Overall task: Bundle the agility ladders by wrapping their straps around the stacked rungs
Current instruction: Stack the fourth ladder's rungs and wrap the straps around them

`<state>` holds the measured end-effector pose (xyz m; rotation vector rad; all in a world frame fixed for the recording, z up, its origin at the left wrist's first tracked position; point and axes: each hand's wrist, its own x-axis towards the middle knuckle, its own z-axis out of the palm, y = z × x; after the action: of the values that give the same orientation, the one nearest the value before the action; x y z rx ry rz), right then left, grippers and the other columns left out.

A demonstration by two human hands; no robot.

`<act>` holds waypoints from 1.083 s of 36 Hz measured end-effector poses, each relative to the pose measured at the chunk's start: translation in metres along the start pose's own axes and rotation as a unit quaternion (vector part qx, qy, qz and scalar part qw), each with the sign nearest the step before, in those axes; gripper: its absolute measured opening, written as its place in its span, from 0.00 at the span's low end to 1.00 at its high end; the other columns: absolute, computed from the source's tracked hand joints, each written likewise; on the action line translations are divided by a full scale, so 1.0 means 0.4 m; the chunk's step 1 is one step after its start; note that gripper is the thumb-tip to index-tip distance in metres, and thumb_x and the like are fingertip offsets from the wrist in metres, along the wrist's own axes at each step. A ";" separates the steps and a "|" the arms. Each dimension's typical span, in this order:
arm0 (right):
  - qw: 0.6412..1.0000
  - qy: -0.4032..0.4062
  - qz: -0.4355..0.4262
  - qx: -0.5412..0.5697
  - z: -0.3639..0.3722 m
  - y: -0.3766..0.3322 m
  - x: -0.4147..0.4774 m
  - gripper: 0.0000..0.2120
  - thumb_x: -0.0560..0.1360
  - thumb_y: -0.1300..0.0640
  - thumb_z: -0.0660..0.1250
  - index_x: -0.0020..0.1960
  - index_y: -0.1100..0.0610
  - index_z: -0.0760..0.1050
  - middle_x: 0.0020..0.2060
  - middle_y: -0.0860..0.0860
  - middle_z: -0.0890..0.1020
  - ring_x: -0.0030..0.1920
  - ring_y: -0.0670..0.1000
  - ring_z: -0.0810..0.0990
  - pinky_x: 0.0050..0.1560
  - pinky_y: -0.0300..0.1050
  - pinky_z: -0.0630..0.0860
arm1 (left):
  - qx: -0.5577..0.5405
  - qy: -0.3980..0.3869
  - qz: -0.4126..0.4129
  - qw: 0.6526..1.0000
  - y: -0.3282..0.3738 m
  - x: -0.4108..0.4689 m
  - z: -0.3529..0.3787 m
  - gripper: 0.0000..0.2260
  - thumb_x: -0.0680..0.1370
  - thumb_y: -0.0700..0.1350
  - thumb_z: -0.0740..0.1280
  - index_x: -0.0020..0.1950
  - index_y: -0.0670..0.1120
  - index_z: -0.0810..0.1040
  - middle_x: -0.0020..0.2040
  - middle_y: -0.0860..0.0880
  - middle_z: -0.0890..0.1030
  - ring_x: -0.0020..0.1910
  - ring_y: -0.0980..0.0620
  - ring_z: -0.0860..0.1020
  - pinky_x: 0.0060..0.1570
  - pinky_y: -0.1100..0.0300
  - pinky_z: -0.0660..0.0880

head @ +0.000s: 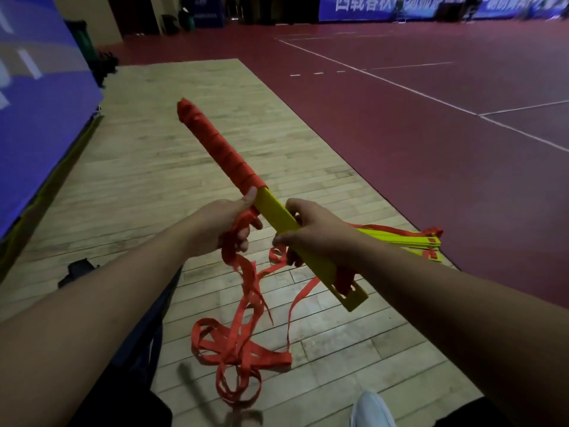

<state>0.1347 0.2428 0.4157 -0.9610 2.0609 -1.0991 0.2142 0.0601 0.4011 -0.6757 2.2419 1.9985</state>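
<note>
Left hand [224, 224] curls around the red strap [249, 275], thumb pressing on the rungs [277, 211] just where the wrapped part ends. Right hand [311, 234], just beside it, grips the yellow rungs with bent fingers. Loose strap hangs below the left hand down to the floor [154, 180]. Another ladder [406, 238] lies beyond the right hand. Far ahead, a blue banner [462, 4] has white characters, too blurred to read.
</note>
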 end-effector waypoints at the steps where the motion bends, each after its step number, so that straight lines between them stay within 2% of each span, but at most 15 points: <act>1: 0.997 0.019 -0.007 -0.072 0.008 0.003 0.012 0.13 0.78 0.65 0.69 0.58 0.58 0.68 0.48 0.60 0.81 0.33 0.51 0.84 0.30 0.41 0.78 | -0.006 0.000 0.001 1.000 0.001 0.003 0.004 0.33 0.75 0.68 0.59 0.53 0.36 0.78 0.28 0.47 0.72 0.25 0.51 0.73 0.32 0.59 0.72; 3: 0.982 0.044 -0.019 -0.184 0.026 0.010 0.037 0.10 0.79 0.64 0.66 0.54 0.55 0.66 0.48 0.57 0.79 0.40 0.54 0.81 0.33 0.44 0.75 | 0.000 0.027 0.018 0.999 -0.002 0.019 0.010 0.32 0.75 0.68 0.62 0.51 0.37 0.79 0.28 0.47 0.72 0.25 0.52 0.71 0.28 0.62 0.71; 5: 0.976 0.056 -0.034 -0.206 0.038 0.015 0.052 0.07 0.82 0.56 0.64 0.53 0.55 0.65 0.47 0.57 0.79 0.42 0.54 0.77 0.36 0.45 0.71 | -0.002 0.074 0.032 0.997 -0.010 0.038 0.014 0.23 0.79 0.60 0.65 0.47 0.38 0.80 0.30 0.47 0.73 0.26 0.52 0.71 0.26 0.63 0.71; 7: 0.988 0.056 -0.024 -0.144 0.045 0.015 0.060 0.14 0.84 0.45 0.59 0.53 0.57 0.66 0.46 0.57 0.80 0.42 0.54 0.77 0.39 0.49 0.72 | -0.062 0.089 0.031 0.994 -0.017 0.054 0.012 0.12 0.81 0.48 0.65 0.42 0.41 0.76 0.32 0.46 0.72 0.26 0.52 0.72 0.26 0.62 0.71; 10: 0.997 0.069 0.034 -0.033 0.037 0.020 0.068 0.21 0.82 0.39 0.58 0.56 0.58 0.68 0.49 0.58 0.82 0.47 0.55 0.82 0.44 0.51 0.78 | -0.174 0.053 0.051 0.982 -0.013 0.062 -0.007 0.07 0.79 0.39 0.60 0.43 0.42 0.75 0.35 0.45 0.74 0.30 0.51 0.73 0.28 0.62 0.72; 13: 0.988 -0.018 0.079 0.130 0.015 0.035 0.064 0.21 0.80 0.45 0.66 0.62 0.61 0.69 0.50 0.63 0.84 0.45 0.60 0.86 0.43 0.55 0.84 | -0.199 0.021 0.086 0.976 -0.014 0.069 -0.035 0.08 0.76 0.41 0.63 0.47 0.40 0.80 0.39 0.45 0.80 0.37 0.49 0.77 0.40 0.58 0.73; 17: 0.947 -0.137 0.078 0.281 0.003 0.046 0.051 0.18 0.81 0.57 0.66 0.66 0.67 0.70 0.56 0.69 0.82 0.51 0.64 0.85 0.55 0.63 0.81 | -0.187 -0.040 0.091 0.977 -0.023 0.077 -0.042 0.12 0.75 0.46 0.63 0.53 0.41 0.81 0.42 0.44 0.81 0.43 0.46 0.81 0.48 0.55 0.78; 20: 0.924 -0.147 0.074 0.346 -0.006 0.044 0.050 0.17 0.82 0.63 0.64 0.67 0.69 0.68 0.60 0.71 0.78 0.46 0.62 0.85 0.47 0.55 0.85 | -0.158 -0.070 0.065 0.983 -0.029 0.082 -0.042 0.14 0.80 0.49 0.62 0.56 0.40 0.77 0.47 0.41 0.81 0.48 0.43 0.81 0.54 0.50 0.78; 21: 0.930 -0.138 0.072 0.334 -0.009 0.044 0.049 0.17 0.82 0.63 0.64 0.67 0.69 0.68 0.58 0.71 0.80 0.43 0.60 0.85 0.43 0.52 0.85 | -0.135 -0.067 0.050 0.987 -0.031 0.083 -0.041 0.15 0.81 0.51 0.61 0.56 0.40 0.76 0.47 0.40 0.80 0.46 0.43 0.80 0.53 0.50 0.77; 23: 0.958 -0.102 0.060 0.263 -0.009 0.050 0.055 0.15 0.81 0.63 0.65 0.64 0.70 0.69 0.49 0.65 0.84 0.37 0.56 0.84 0.36 0.47 0.83 | -0.074 -0.038 0.017 0.996 -0.035 0.084 -0.038 0.19 0.82 0.55 0.60 0.55 0.39 0.76 0.38 0.42 0.78 0.35 0.47 0.79 0.44 0.52 0.77; 26: 0.996 -0.023 0.039 0.080 0.004 0.060 0.065 0.10 0.81 0.61 0.67 0.57 0.67 0.72 0.34 0.55 0.83 0.29 0.50 0.82 0.29 0.43 0.78 | -0.037 -0.017 -0.008 0.999 -0.043 0.081 -0.028 0.21 0.80 0.57 0.63 0.55 0.38 0.75 0.32 0.46 0.75 0.28 0.50 0.74 0.31 0.59 0.74; 28: 0.999 0.001 0.016 -0.040 0.015 0.057 0.071 0.08 0.81 0.59 0.67 0.55 0.62 0.70 0.36 0.55 0.81 0.30 0.51 0.82 0.29 0.45 0.79 | -0.060 -0.002 -0.014 0.998 -0.047 0.080 -0.016 0.23 0.76 0.60 0.66 0.54 0.40 0.76 0.35 0.46 0.76 0.29 0.52 0.73 0.28 0.61 0.73; 31: 0.989 0.020 -0.011 -0.147 0.025 0.042 0.071 0.07 0.82 0.58 0.65 0.53 0.56 0.66 0.40 0.52 0.77 0.33 0.48 0.78 0.26 0.37 0.73 | -0.067 0.068 0.002 0.995 -0.043 0.080 -0.004 0.20 0.77 0.60 0.67 0.49 0.42 0.77 0.33 0.48 0.73 0.28 0.53 0.71 0.28 0.63 0.71; 34: 0.991 0.027 -0.023 -0.128 0.030 0.033 0.064 0.07 0.82 0.57 0.63 0.55 0.56 0.65 0.42 0.52 0.77 0.35 0.47 0.77 0.28 0.36 0.72 | -0.081 0.095 0.069 0.990 -0.027 0.077 -0.010 0.15 0.79 0.57 0.67 0.43 0.45 0.75 0.29 0.50 0.71 0.27 0.53 0.69 0.29 0.62 0.69; 39: 0.997 -0.010 0.016 0.069 0.041 0.014 0.052 0.15 0.82 0.47 0.64 0.60 0.57 0.68 0.49 0.57 0.84 0.42 0.51 0.79 0.37 0.40 0.76 | -0.119 0.078 0.155 0.978 0.004 0.053 -0.036 0.13 0.73 0.54 0.67 0.41 0.44 0.73 0.32 0.47 0.70 0.28 0.51 0.70 0.31 0.59 0.68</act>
<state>0.1343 0.2212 0.3994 -0.8656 1.9488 -1.1934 0.1981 0.0406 0.3977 -0.5439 2.3395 2.4739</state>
